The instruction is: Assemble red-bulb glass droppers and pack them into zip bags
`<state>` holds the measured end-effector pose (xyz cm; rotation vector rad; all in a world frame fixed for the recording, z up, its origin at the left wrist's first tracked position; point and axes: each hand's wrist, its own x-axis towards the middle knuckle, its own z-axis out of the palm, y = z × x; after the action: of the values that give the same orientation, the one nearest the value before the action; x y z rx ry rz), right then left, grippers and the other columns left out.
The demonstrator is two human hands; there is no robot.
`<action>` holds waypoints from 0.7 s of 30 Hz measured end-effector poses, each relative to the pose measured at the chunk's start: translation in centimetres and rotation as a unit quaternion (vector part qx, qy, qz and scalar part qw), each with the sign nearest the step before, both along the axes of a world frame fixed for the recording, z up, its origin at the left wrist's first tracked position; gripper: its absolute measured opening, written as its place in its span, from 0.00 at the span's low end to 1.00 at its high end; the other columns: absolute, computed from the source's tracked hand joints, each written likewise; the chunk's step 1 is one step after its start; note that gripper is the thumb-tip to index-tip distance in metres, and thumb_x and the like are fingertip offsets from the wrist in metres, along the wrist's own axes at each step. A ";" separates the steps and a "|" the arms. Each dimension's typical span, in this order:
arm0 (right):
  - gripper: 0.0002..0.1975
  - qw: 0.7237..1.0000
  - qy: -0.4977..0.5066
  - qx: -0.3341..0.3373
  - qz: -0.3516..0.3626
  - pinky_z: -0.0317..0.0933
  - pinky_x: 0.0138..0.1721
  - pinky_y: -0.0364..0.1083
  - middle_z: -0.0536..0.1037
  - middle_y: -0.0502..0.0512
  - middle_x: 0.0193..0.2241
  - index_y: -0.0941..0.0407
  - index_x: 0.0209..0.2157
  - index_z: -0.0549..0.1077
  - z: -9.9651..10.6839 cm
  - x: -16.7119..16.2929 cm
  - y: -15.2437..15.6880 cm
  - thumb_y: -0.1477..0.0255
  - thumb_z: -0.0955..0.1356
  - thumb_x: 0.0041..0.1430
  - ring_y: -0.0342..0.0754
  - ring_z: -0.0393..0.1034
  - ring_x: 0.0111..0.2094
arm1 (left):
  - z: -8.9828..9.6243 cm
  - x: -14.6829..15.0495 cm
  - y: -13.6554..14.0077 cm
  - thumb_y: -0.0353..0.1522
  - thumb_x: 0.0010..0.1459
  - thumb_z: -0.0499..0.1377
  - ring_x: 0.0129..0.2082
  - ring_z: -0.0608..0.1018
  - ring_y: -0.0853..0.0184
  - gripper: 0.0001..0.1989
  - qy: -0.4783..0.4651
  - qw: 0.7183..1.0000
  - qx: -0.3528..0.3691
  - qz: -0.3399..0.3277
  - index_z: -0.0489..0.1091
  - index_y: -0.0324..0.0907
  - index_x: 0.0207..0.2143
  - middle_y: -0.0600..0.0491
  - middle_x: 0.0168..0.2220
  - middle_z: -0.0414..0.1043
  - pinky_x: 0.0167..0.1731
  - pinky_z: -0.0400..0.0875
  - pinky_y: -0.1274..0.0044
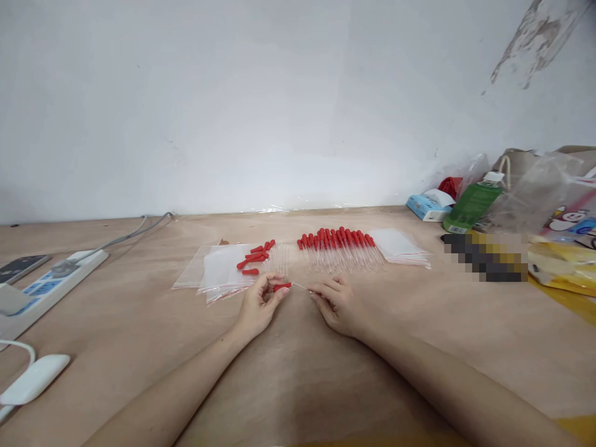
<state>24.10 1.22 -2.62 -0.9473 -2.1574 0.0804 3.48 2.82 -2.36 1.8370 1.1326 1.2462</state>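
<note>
Between thumb and fingers, my left hand (259, 303) pinches a red rubber dropper bulb (282, 287). My right hand (339, 304) is closed on a thin clear glass pipette tube (300, 286), whose other end meets the mouth of the bulb. How deep the tube sits in the bulb is too small to tell. Beyond my left hand, loose red bulbs (250, 271) lie on clear zip bags (222, 273), with bare glass tubes (279, 256) beside them. A row of droppers with red bulbs (342, 239) lies beyond my right hand.
More zip bags (398, 246) lie right of the dropper row. At the far right are a tissue box (426, 208), a green bottle (475, 202) and plastic bags. A power strip (56, 285), a phone (23, 267) and a white adapter (37, 379) are at the left.
</note>
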 end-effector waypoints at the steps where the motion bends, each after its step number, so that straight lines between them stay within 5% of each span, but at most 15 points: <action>1: 0.11 1.000 0.002 -0.001 0.000 0.53 0.38 0.47 0.75 0.55 0.34 0.57 0.41 0.69 0.0 0.0 0.0 0.73 0.59 0.59 0.43 0.67 0.31 | 0.0 0.0 0.0 0.35 0.53 0.57 0.36 0.74 0.68 0.12 0.013 1.000 0.003 0.006 0.64 0.42 0.40 0.51 0.36 0.72 0.35 0.69 0.75; 14: 0.11 0.998 -0.009 -0.004 0.059 0.50 0.36 0.46 0.74 0.52 0.28 0.56 0.39 0.71 0.3 0.5 0.3 0.75 0.60 0.58 0.42 0.65 0.28 | 0.1 -0.2 -0.4 0.35 0.54 0.56 0.33 0.76 0.67 0.09 0.116 0.991 0.068 0.006 0.72 0.42 0.35 0.52 0.33 0.76 0.35 0.70 0.75; 21: 0.12 0.995 -0.070 0.052 0.052 0.46 0.35 0.47 0.74 0.52 0.28 0.55 0.37 0.72 1.2 0.9 0.7 0.75 0.58 0.59 0.41 0.62 0.25 | 0.5 0.0 -1.1 0.34 0.55 0.54 0.32 0.75 0.69 0.08 0.138 0.988 0.065 -0.036 0.70 0.40 0.34 0.53 0.32 0.74 0.33 0.69 0.78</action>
<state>25.01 1.96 -1.38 -0.8022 -2.3162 -0.0484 3.44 1.74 -1.84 2.1809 1.1381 1.0690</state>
